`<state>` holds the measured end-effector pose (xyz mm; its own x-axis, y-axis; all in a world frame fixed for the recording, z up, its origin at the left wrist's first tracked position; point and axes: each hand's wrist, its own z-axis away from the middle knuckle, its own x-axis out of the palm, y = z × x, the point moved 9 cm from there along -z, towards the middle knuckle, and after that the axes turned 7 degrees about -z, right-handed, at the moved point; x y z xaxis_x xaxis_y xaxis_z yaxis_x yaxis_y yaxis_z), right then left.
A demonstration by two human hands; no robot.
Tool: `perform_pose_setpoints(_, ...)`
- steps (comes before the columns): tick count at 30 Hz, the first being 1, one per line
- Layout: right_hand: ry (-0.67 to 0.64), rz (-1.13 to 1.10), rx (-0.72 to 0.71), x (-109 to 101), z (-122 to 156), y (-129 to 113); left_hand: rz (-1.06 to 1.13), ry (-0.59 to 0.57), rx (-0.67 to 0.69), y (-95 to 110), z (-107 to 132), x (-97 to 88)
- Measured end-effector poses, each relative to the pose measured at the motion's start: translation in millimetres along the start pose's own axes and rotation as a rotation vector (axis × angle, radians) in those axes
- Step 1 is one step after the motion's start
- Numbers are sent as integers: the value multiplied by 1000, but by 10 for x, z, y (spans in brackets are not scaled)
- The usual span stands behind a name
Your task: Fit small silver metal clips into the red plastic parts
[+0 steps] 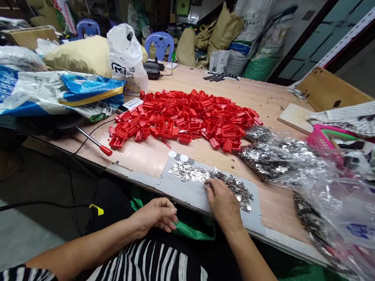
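My right hand (223,203) reaches down onto a grey mat (185,188) at the table's front edge. Its thumb and fingertips are pinched together among small flat metal pieces, seemingly on one of them, though the fingers hide it. Bright silver pieces (188,171) lie to the left of these fingers, darker metal pieces (242,191) to the right. My left hand (155,215) hovers over my lap, just in front of the table edge. Its thumb and index finger are closed together and the other fingers curl loosely; what they may hold cannot be made out.
Beyond the mat spreads a heap of red plastic housings (194,115). Clear bags of metal parts (276,156) lie on the right. A screwdriver (102,147) with a red tip juts out on the left, near a white plastic bag (127,58). Green sacking (195,231) hangs below the edge.
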<state>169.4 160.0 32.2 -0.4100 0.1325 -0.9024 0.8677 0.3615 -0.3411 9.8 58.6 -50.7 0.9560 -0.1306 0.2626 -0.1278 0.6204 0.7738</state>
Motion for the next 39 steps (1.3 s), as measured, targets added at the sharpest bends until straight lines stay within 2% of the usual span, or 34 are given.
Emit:
perform_pose_setpoints(3,24,15,-23,-17,-6,-30,-109,16,175,385,-20,-108)
perform_pose_setpoints(5,58,0,-31,-36,3,-31,-192,112,311,684,-78,-298)
perform_pose_setpoints(7,102,-18,-40,-46,22,-18,-344,327,485,1030,-111,-588)
perform_pose_setpoints(10,171,-36,-71,-31,66,11,-729,795,674,1508,-34,-993)
perform_pose_setpoints(12,214,-43,-84,-12,98,45,-933,1016,696,1712,-7,-1148)
perform_pose_setpoints(15,251,-55,-89,8,131,87,-1113,1176,598,1861,-62,-1311)
perform_pose_setpoints(18,252,-109,-111,-1,142,75,-1189,1208,503,1906,-146,-1392)
perform_pose_setpoints(21,221,-182,-140,-14,137,37,-1218,1213,477,1902,-186,-1411)
perform_pose_setpoints(25,219,-225,-136,-43,136,31,-1223,1202,491,1821,-157,-1402)
perform_pose_setpoints(30,219,-264,-119,-40,132,45,-1190,1134,599,1642,-24,-1289)
perform_pose_setpoints(33,199,-319,-102,-29,116,77,-1103,1041,705,1527,96,-1136)
perform_pose_setpoints(36,171,-396,-70,-33,96,99,-941,866,822,1422,212,-926)
perform_pose_setpoints(39,155,-459,-25,-78,89,45,-782,721,867,1320,306,-747)
